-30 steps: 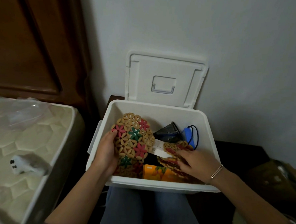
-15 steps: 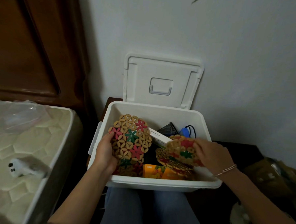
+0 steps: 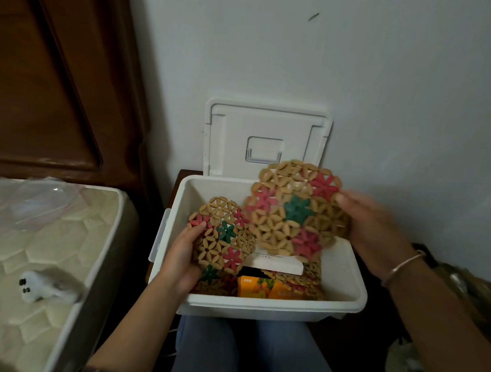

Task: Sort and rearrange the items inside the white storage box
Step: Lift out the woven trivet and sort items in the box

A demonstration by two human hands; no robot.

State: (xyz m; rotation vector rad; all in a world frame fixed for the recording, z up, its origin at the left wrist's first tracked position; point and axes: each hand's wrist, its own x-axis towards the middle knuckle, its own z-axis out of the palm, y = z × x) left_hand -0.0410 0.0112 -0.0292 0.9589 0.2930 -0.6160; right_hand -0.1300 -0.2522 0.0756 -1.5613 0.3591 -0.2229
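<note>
At 6 o'clock, blue-jeaned knees meet the front wall of the white storage box [image 3: 260,306]. Inside it, near the front, an orange carton [image 3: 259,289] lies beside flat mats [image 3: 304,282] at 5 o'clock, with a slim white pack [image 3: 277,263] just behind. At the box's 9 o'clock side the left hand [image 3: 181,256] grips the smaller flower mat [image 3: 221,238], standing it on edge. At 2 o'clock the right hand [image 3: 373,229], somewhat blurred, holds the larger flower mat [image 3: 294,208] by its right edge, lifted above the box. At 12 o'clock the lid [image 3: 266,141] leans on the wall. A mattress [image 3: 65,233] sits at 9 o'clock.
</note>
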